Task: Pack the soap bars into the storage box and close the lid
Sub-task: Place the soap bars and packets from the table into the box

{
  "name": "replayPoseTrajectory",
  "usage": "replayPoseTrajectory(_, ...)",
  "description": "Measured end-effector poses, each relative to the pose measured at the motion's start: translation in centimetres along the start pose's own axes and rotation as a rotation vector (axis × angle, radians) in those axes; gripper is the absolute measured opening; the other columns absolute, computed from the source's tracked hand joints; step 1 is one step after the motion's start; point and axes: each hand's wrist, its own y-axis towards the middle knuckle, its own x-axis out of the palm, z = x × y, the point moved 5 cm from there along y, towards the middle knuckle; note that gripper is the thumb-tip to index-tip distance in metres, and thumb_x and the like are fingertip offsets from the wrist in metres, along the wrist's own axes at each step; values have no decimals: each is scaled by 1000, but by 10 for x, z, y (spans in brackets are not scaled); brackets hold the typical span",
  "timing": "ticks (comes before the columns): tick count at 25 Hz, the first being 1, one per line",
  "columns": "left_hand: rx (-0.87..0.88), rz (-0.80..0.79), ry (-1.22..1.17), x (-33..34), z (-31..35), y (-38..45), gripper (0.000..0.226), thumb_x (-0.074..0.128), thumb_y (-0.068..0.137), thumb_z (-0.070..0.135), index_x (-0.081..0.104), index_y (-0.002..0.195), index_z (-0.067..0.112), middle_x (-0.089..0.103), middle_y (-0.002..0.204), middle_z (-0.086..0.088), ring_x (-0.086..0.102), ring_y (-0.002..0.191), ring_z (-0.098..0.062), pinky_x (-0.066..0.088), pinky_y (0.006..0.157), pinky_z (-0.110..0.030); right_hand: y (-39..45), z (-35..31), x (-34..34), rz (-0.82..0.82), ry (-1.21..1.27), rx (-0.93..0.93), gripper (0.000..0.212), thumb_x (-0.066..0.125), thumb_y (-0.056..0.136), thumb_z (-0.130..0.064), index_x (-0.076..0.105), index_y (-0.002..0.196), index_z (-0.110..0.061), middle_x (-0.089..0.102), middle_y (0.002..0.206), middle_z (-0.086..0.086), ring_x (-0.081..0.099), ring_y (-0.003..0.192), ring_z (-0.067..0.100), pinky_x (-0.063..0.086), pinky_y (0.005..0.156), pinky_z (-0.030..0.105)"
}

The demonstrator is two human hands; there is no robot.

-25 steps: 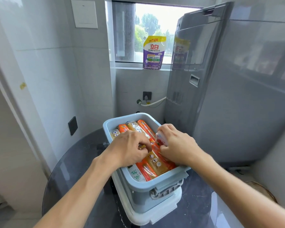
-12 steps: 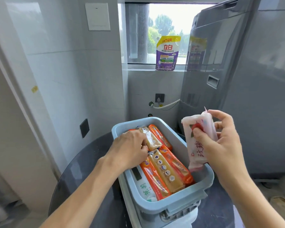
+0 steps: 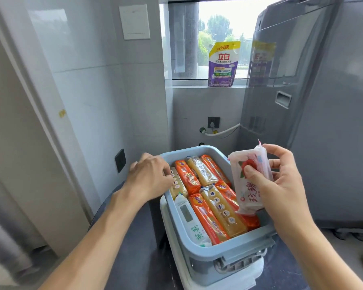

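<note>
The right hand [image 3: 281, 185] grips a pink-wrapped soap bar [image 3: 249, 176] above the storage box [image 3: 208, 256] right edge. The left hand [image 3: 149, 176], fingers curled, touches a yellow bar [image 3: 177, 185] at the left wall.

Windowsill pouch [image 3: 223, 64] reads "立白" and "150克" (smaller print on it unreadable).

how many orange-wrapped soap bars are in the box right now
5, maybe more hidden. Inside the blue-grey plastic storage box: two at the back, one long bar front centre, and two by the right wall, partly hidden behind the pink-and-white packet.
</note>
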Motion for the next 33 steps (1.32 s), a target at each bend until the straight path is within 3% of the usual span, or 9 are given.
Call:
replayPoseTrajectory(3, 42, -212, 17, 8, -3, 2, 39, 44, 85, 24, 72, 108, 37, 62, 127, 11, 29, 127, -15, 33, 92, -37, 0, 2, 2, -23, -26, 17, 44, 72, 87, -19, 50, 115, -44, 62, 84, -21, 66, 80, -5, 53, 49, 16)
replayPoseTrajectory(7, 86, -390, 111, 13, 7, 4, 53, 37, 91, 26, 50, 135, 51, 35, 154, 15, 5, 145, -23, 6, 115, -53, 1, 4, 5, -31, -45, 24, 45, 72, 86, -19, 49, 118, -41, 61, 85, -12, 64, 78, -9, 52, 49, 14)
replayPoseTrajectory(10, 89, -475, 171, 12, 3, 6, 56, 46, 83, 46, 41, 138, 57, 26, 160, 9, -7, 149, -22, -1, 117, -58, 1, 4, 6, -45, -66, 23, 44, 72, 87, -21, 49, 119, -40, 61, 91, -8, 64, 80, -8, 52, 50, 15)
replayPoseTrajectory(13, 59, -531, 171, 9, -1, 16, 72, 58, 61, 61, 44, 132, 59, 27, 158, -6, -7, 149, -18, 0, 116, -55, 1, 5, 6, -48, -68, 22, 44, 72, 87, -21, 50, 119, -40, 61, 92, -7, 64, 79, -8, 53, 51, 16)
replayPoseTrajectory(17, 99, -587, 224, 16, 6, 31, 64, 69, 58, 66, 46, 113, 43, 58, 134, -3, -3, 150, -20, -7, 114, -62, 1, 6, 5, -55, -62, 25, 43, 72, 87, -21, 49, 118, -40, 61, 92, -6, 64, 79, -7, 52, 48, 13)
replayPoseTrajectory(21, 122, -536, 147, 27, -3, 31, 78, 58, 47, 90, 43, 107, 43, 33, 157, -1, -17, 149, -15, -12, 113, -64, 1, 7, 5, -66, -72, 29, 43, 72, 87, -24, 48, 118, -43, 61, 94, -10, 63, 81, -9, 53, 50, 15)
replayPoseTrajectory(23, 115, -556, 120, 28, -4, 32, 99, 52, 40, 98, 37, 125, 50, 26, 160, 2, -19, 149, -15, -11, 111, -66, 1, 8, 5, -65, -75, 29, 43, 72, 87, -25, 49, 118, -43, 61, 94, -10, 63, 81, -9, 53, 51, 15)
replayPoseTrajectory(29, 91, -598, 50, 22, -3, 35, 103, 71, 46, 78, 23, 134, 54, 34, 152, 3, -8, 150, -19, 20, 116, -54, 0, 9, 5, -82, -42, 22, 40, 72, 86, -23, 51, 111, -47, 63, 87, -14, 65, 82, -4, 53, 49, 13)
replayPoseTrajectory(33, 177, -587, 279, 18, 19, 37, 109, 71, 53, 72, 12, 142, 50, 44, 150, 3, 7, 149, -30, -10, 109, -67, 0, 9, 5, -84, -51, 13, 41, 72, 86, -24, 50, 113, -45, 62, 86, -22, 65, 81, -6, 52, 48, 13)
